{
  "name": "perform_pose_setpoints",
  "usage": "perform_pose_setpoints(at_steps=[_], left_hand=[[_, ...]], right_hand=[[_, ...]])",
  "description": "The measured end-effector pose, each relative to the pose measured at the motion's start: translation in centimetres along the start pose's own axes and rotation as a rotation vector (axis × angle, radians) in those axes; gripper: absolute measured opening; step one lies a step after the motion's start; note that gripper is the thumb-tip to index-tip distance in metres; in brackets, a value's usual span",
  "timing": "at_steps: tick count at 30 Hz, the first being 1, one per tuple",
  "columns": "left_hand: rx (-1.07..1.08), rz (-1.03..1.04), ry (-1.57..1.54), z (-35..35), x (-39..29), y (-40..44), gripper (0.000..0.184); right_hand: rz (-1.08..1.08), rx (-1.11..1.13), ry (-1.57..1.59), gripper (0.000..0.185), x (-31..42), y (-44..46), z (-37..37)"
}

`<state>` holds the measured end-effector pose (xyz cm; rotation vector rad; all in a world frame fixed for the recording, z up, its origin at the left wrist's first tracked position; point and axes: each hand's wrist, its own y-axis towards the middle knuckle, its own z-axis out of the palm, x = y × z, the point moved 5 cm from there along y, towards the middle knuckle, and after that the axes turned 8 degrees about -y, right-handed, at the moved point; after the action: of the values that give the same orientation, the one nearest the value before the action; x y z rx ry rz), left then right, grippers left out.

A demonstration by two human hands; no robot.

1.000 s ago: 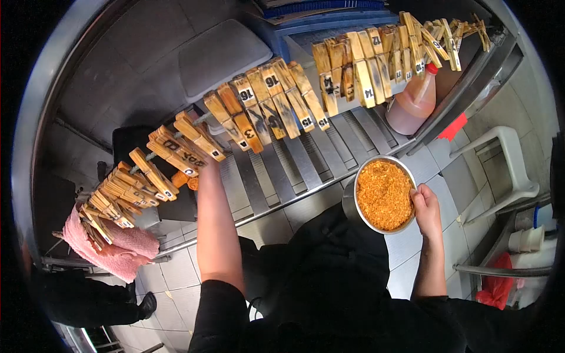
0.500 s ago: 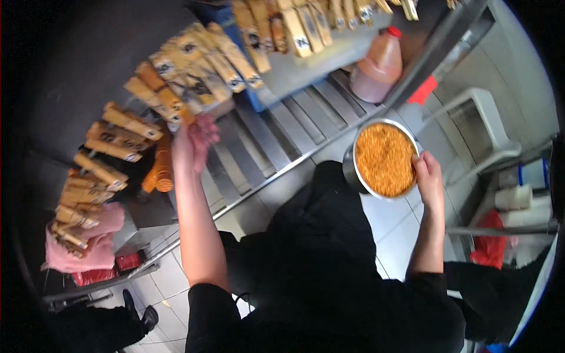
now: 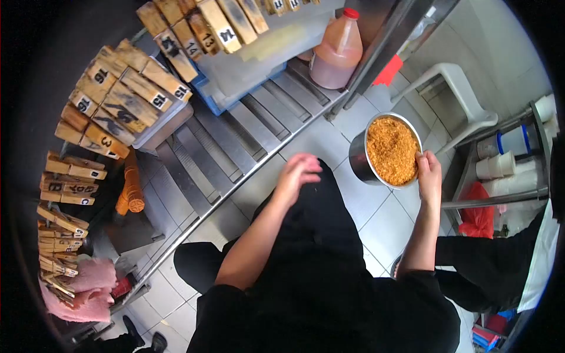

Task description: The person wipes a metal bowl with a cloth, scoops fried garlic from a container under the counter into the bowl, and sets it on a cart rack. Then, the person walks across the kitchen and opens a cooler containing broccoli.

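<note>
My right hand (image 3: 429, 170) grips the rim of a round metal pot (image 3: 360, 157) at its right side, fingers closed on the edge. Orange-brown crumbs (image 3: 391, 150) fill the pot nearly to the rim. In mid-frame my left hand (image 3: 299, 175) hangs over my dark-clothed leg, its fingers slightly curled and apart, with nothing in them. Numbered wooden clothespins (image 3: 109, 100) line a rail across the upper left, away from both hands.
A slatted metal shelf (image 3: 235, 141) runs diagonally, bearing a red-capped bottle (image 3: 338, 53) and a blue tray (image 3: 215, 97). A white plastic chair (image 3: 465, 94) stands upper right. Orange rolls (image 3: 130, 191), a pink towel (image 3: 88, 288) and a side rack (image 3: 494, 199) are around. Other people's legs (image 3: 482, 259) show.
My left hand has left the clothespins and come right, over my leg. The view has turned and shifted, and the pot stays in my right hand.
</note>
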<state>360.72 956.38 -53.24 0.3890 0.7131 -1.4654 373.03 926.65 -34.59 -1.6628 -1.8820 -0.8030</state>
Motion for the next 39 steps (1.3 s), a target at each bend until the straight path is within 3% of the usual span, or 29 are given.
perform_pose_setpoints(at_steps=[1,3,4,5,6,7,11,13,14,15,17,19,21,24,26,27,28,30,31,33,34,36,37,39], left_hand=[[0.186,-0.211,-0.233,2.5,1.0,-1.2,0.040],[0.413,-0.655,-0.099,5.7,2.4,-3.6,0.046],[0.295,-0.589,-0.048,3.2,2.9,-2.0,0.051],[0.071,-0.438,-0.187,0.4,2.6,0.6,0.064],[-0.126,-0.191,0.284,-2.0,-0.3,2.5,0.064],[-0.076,0.243,0.954,-2.8,-3.2,3.9,0.058],[0.114,-0.080,0.219,1.2,-5.9,1.6,0.048],[0.441,-0.503,-0.136,5.1,-1.5,-1.3,0.049],[0.413,-0.720,-0.120,6.0,1.4,-2.5,0.053],[0.394,-0.546,0.132,5.5,2.7,-2.4,0.054],[0.003,-0.243,0.073,1.7,1.1,2.4,0.051],[-0.113,0.591,1.392,-1.3,-4.8,5.5,0.044],[-0.076,-0.021,0.843,0.1,-10.2,3.6,0.039],[-0.115,-0.173,0.678,-0.1,-14.4,-2.8,0.037],[-0.298,-0.362,0.257,-3.2,-14.5,-9.2,0.034],[-0.498,-0.404,0.013,-2.5,-14.8,-13.9,0.038],[-0.450,-0.394,-0.187,-6.3,-13.4,-18.3,0.046],[-1.006,-0.405,-0.485,-6.3,-11.4,-27.0,0.043],[-0.882,-0.400,-0.538,-6.6,-10.0,-31.1,0.041],[-0.862,-0.334,-0.456,1.7,-14.5,-32.1,0.041],[-0.862,-0.334,-0.463,0.7,-14.3,-33.0,0.041],[-0.711,-0.562,-0.227,1.2,-13.8,-34.5,0.038],[-0.711,-0.569,-0.229,2.5,-14.8,-34.9,0.038],[-0.680,-0.552,0.317,9.4,-20.6,-32.7,0.033]], right_hand=[[0.034,0.032,0.049,0.029,-0.1,0.0,0.1],[0.032,0.021,0.043,0.030,-0.1,0.2,0.0],[0.029,0.032,0.034,0.029,-0.4,0.2,0.0],[0.023,0.037,0.026,0.029,-0.5,0.3,-0.2],[0.022,0.028,0.015,0.029,-0.3,-0.1,-0.2],[0.029,0.028,0.002,0.029,0.0,-0.7,-0.2],[0.020,0.026,0.057,0.028,0.8,0.0,0.3],[0.002,0.022,0.067,0.029,1.3,-0.2,0.2],[0.005,0.016,0.073,0.029,1.5,-0.2,0.2],[-0.013,0.024,0.062,0.029,1.9,-0.2,0.1],[-0.006,-0.008,0.060,0.028,2.7,-0.2,-0.3],[-0.026,0.020,0.026,0.027,3.8,-0.9,-0.4],[-0.012,0.074,-0.029,0.025,4.4,-1.4,-0.6],[0.120,0.166,0.037,0.023,5.5,-3.1,-0.1],[0.185,0.195,0.061,0.023,6.7,-4.5,0.3],[0.207,0.214,0.065,0.023,8.0,-5.5,-0.2],[0.195,0.204,0.111,0.023,8.9,-6.4,-0.4],[0.211,0.240,0.093,0.025,11.1,-7.7,-1.8],[0.263,0.304,0.051,0.025,13.0,-8.1,-3.3],[0.255,0.278,0.037,0.024,15.5,-8.7,-6.1],[0.252,0.280,0.031,0.024,16.2,-10.5,-6.0],[0.228,0.238,0.064,0.024,18.0,-13.2,-8.3],[0.233,0.238,0.060,0.024,18.8,-14.0,-9.7],[0.237,0.217,-0.024,0.023,20.9,-15.3,-13.8]])
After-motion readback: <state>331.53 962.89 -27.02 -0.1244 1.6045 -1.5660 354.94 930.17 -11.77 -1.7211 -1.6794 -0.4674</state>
